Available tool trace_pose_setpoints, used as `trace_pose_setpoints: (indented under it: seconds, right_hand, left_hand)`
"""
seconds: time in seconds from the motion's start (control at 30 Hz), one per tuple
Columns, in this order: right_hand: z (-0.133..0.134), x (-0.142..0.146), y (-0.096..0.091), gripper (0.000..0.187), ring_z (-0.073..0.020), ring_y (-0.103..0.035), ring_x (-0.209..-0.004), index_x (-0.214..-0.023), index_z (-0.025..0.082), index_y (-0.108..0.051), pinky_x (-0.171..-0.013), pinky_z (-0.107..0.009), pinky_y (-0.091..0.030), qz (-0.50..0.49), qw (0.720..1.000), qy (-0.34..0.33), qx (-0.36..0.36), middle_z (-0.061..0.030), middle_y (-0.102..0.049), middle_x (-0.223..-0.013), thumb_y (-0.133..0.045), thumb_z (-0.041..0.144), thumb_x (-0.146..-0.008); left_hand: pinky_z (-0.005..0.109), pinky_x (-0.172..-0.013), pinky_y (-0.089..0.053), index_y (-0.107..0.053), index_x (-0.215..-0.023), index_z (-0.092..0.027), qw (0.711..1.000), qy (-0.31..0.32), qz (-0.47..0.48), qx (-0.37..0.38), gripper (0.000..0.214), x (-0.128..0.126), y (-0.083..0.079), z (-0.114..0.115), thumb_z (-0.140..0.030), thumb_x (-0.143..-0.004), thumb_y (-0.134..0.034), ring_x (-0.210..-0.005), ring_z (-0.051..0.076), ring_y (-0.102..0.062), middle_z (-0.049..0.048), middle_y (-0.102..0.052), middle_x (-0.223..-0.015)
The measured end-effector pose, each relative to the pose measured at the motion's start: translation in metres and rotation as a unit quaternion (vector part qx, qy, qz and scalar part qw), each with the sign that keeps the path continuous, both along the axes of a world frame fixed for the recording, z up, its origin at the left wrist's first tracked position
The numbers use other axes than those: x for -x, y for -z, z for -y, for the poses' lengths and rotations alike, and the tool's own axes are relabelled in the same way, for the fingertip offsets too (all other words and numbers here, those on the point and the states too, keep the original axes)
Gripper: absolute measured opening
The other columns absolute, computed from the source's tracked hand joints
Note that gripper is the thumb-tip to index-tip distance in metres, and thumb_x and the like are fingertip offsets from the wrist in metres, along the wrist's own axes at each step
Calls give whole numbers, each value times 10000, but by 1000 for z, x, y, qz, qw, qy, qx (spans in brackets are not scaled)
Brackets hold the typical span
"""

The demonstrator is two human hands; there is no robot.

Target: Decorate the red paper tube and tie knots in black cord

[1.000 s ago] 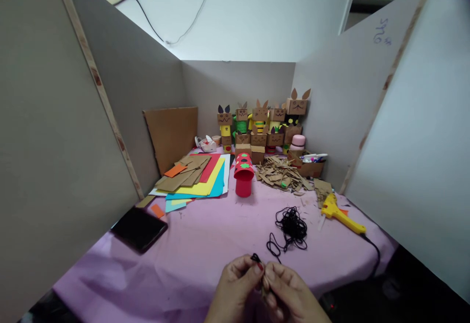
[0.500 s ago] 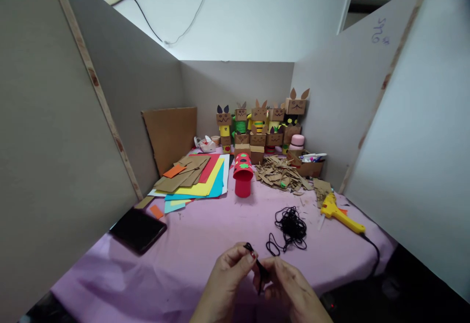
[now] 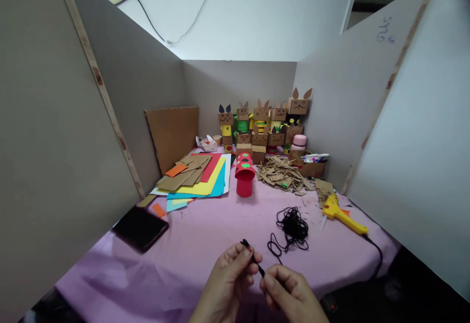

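Observation:
Near the table's front edge, my left hand [image 3: 232,273] pinches a folded piece of black cord [image 3: 256,261] between thumb and fingers. Lower and to the right, my right hand [image 3: 288,291] grips the same cord, which runs slantwise between the two hands. Just beyond my right hand lies a loose tangle of black cord [image 3: 294,227], with a loop trailing from it toward that hand. Farther back, a red paper tube piece [image 3: 245,171] with green and black spots stands on the pink cloth [image 3: 205,235].
A yellow glue gun [image 3: 345,216] with its cable lies at the right. Cardboard scraps [image 3: 281,173] are heaped behind the cord. At the left are a black tablet-like slab [image 3: 140,228] and stacked coloured sheets [image 3: 216,186]. Cardboard animal figures [image 3: 261,113] line the back; grey partitions stand around.
My right hand has moved slightly down and away from the left, and the cord between them is now stretched straighter. The view has shifted a little.

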State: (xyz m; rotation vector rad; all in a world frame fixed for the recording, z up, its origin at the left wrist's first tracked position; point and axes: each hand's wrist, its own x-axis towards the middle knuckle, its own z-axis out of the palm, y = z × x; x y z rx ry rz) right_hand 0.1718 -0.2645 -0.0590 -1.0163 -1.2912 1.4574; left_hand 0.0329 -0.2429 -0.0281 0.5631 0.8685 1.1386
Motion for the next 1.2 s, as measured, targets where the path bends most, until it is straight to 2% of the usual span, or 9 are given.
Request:
trace_pose_setpoints:
  seconds: [0.13,0.2,0.27,0.37,0.5,0.7,0.8,1.0,1.2]
  right_hand:
    - [3,-2,-4,400,-215,-571,-866,-908,209,-696,-741,-299,-417,66,980,171,-84,-72,-653,-927,-587,567,-769]
    - [5,-1,-10,369,-250,-521,-1087,-951,249,-714,-891,-306,-390,61,963,237,-110,-82,-635,-1101,-592,548,-773]
    - [5,1,-15,348,-253,-514,-1118,-915,266,-730,-927,-304,-385,39,968,224,-104,-73,-644,-1097,-591,552,-774]
    - [3,5,-19,362,-241,-544,-1050,-903,269,-724,-906,-301,-405,-9,988,131,-81,-54,-664,-1006,-581,575,-772]
    - [-1,6,-16,338,-173,-525,-773,-749,207,-650,-749,-271,-408,-47,998,25,-41,-2,-582,-739,-595,539,-783]
    - [-2,2,-10,404,-124,-373,-614,-660,176,-539,-607,-253,-317,-38,999,23,-19,37,-448,-629,-620,562,-749]
    - [-2,2,-11,423,-126,-370,-611,-656,176,-535,-603,-256,-310,-24,999,25,-22,35,-442,-624,-609,583,-742]
    - [-2,2,-14,410,-144,-426,-632,-635,186,-554,-636,-267,-342,-29,997,59,-32,18,-490,-621,-622,578,-734]
    - [-1,7,-6,352,-166,-472,-646,-655,205,-562,-629,-284,-373,44,988,124,-85,6,-518,-654,-557,526,-800]
  left_hand:
    - [146,-472,-363,-660,-621,-143,1000,-3,2,-9,300,2,-6,1,-313,-498,-874,-492,51,-491,-2,-655,-630]
    - [148,-486,-345,-669,-620,-152,1000,-8,-6,-26,289,2,-4,1,-320,-503,-872,-501,50,-457,-19,-629,-611]
    - [160,-524,-352,-678,-612,-161,998,-10,-28,-50,286,1,0,-1,-345,-503,-868,-526,61,-439,-34,-592,-600]
    - [187,-641,-394,-679,-560,-166,991,-12,-79,-105,299,0,6,-5,-390,-484,-861,-656,103,-492,-20,-576,-695]
    - [221,-668,-403,-661,-512,-163,984,-9,-122,-131,317,0,12,-6,-412,-459,-852,-725,138,-512,5,-565,-837]
    - [235,-628,-384,-647,-532,-168,985,66,-98,-128,310,-3,10,-3,-427,-537,-816,-601,135,-501,-14,-574,-565]
    - [230,-578,-362,-648,-517,-167,990,44,-88,-106,342,-4,8,-5,-458,-511,-827,-520,111,-453,-28,-560,-494]
    - [210,-562,-331,-761,-772,-180,985,-17,-138,-101,437,5,13,-10,-538,-524,-801,-631,122,-464,20,-676,-723]
    - [279,-766,-417,-760,-708,-182,969,49,-171,-171,341,1,14,-1,-500,-587,-782,-779,205,-574,47,-685,-736]
